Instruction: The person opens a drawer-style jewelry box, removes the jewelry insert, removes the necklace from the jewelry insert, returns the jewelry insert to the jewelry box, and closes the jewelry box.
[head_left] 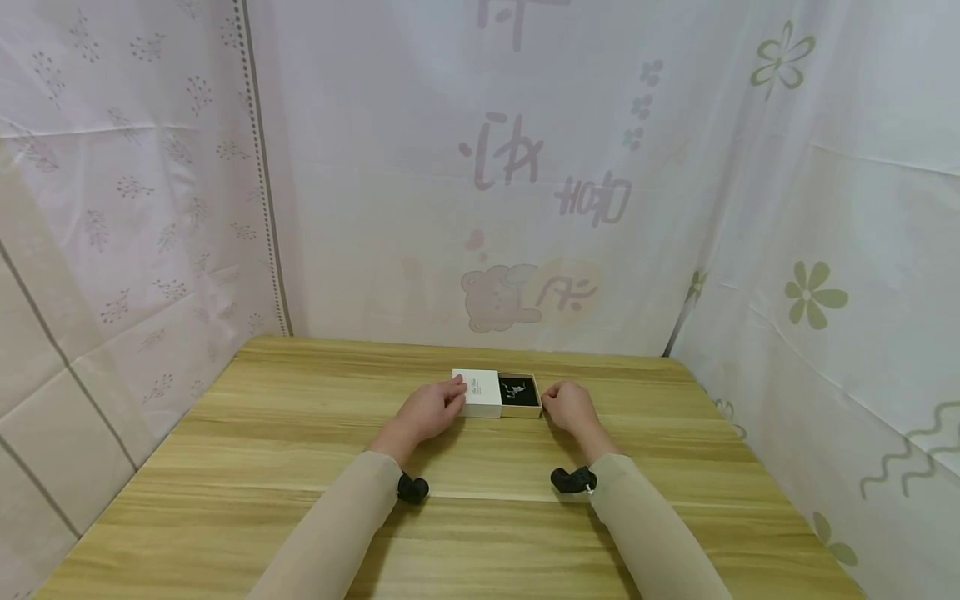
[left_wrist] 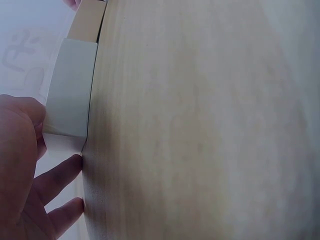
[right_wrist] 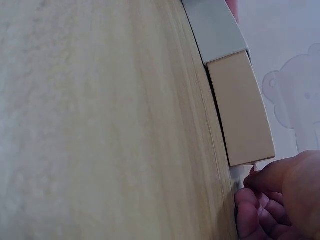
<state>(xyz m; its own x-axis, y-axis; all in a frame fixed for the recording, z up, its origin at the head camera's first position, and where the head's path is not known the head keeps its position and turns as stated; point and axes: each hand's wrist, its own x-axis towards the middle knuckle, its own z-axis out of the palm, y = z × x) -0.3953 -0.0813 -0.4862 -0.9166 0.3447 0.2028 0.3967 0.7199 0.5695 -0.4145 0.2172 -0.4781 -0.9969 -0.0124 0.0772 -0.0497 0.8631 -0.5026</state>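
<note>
A white slide-out gift box lies on the table, its white sleeve [head_left: 479, 392] on the left and its tan inner drawer [right_wrist: 241, 110] partly out to the right. Inside the drawer, a silvery piece of jewelry [head_left: 514, 388] shows on a black insert; its exact kind is too small to tell. My left hand [head_left: 432, 408] holds the sleeve at its left end, with two other fingers [left_wrist: 62, 175] spread against the tabletop. At the drawer's right end, my right hand [head_left: 570, 407] pinches a small tab [right_wrist: 253, 169] between thumb and forefinger, its other fingers curled.
The wood-grain table [head_left: 480, 533] extends around the box on every side. Its far edge meets a pale printed curtain [head_left: 375, 208], and more curtains hang at left and right. A black wrist camera [head_left: 573, 480] sits below each hand.
</note>
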